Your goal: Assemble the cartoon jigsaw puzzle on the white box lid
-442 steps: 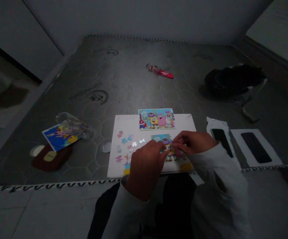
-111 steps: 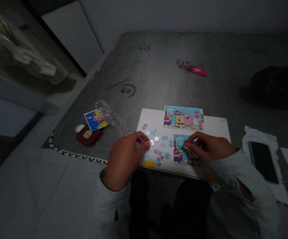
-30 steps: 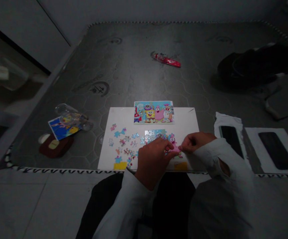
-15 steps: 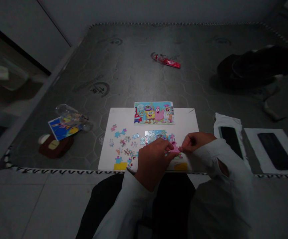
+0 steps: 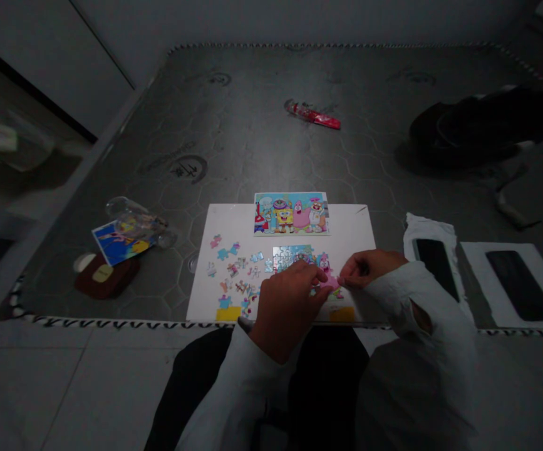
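Note:
My left hand is closed over the partly joined jigsaw puzzle, thumb and forefinger pinched at its pink area and covering much of its lower left. On the puzzle's right edge, my right hand pinches a small pink puzzle piece, mostly hidden by the fingertips. Loose puzzle pieces lie scattered on the left of the white board beneath. Above the puzzle lies a picture card with the same cartoon figures. Yellow patches show along the board's near edge.
Left on the grey mat are a clear plastic bottle-shaped container, a blue picture card and a brown case. Two dark phones lie on white packaging at right. Farther off are a red wrapper and a black bag-like object.
My left hand, over the loose pieces a few seconds ago, is now at the puzzle; my right hand has shifted to its right edge. Over the last second both hands stay nearly still.

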`<action>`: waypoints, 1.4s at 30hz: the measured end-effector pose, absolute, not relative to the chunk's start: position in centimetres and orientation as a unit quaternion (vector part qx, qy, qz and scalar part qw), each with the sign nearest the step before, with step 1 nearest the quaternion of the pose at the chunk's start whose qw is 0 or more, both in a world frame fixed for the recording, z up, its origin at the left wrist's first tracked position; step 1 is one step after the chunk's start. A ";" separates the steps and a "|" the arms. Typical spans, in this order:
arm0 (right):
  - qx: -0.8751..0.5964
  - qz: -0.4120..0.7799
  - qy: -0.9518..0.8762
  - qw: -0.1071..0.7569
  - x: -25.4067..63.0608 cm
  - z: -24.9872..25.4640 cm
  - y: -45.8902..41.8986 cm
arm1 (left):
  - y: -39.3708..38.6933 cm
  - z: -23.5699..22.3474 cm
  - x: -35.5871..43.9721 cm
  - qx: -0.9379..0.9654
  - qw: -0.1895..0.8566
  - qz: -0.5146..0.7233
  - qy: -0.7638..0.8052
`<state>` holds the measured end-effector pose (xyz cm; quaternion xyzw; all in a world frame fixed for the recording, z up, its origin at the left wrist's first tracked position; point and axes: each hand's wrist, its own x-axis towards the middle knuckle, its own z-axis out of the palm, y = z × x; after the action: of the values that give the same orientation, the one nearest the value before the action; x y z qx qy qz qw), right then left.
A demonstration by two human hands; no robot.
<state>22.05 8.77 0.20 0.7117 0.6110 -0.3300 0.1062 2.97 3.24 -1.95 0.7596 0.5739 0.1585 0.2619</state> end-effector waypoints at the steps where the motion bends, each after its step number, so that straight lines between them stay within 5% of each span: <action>1: 0.712 -0.329 0.612 0.105 22.1 0.2 8.8 | 3.2 -1.8 3.0 0.762 0.255 0.146 0.577; 13: 0.709 -0.307 0.632 0.063 22.3 0.3 8.5 | 2.8 -0.1 3.2 0.773 0.218 0.125 0.582; 23: 0.698 -0.265 0.665 0.020 22.2 1.5 8.1 | 4.0 4.6 -5.6 0.665 0.137 0.052 0.732; 28: 0.690 -0.258 0.676 0.017 22.1 1.1 8.2 | 3.2 6.0 -7.8 0.615 0.162 -0.069 0.769; 42: 0.686 -0.286 0.665 0.072 22.1 0.3 8.9 | 2.5 5.4 -9.6 0.604 0.254 -0.085 0.751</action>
<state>22.11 8.93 0.25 0.6863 0.6647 -0.2862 0.0724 -9.57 2.53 5.37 0.6039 0.7508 -0.0846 0.2539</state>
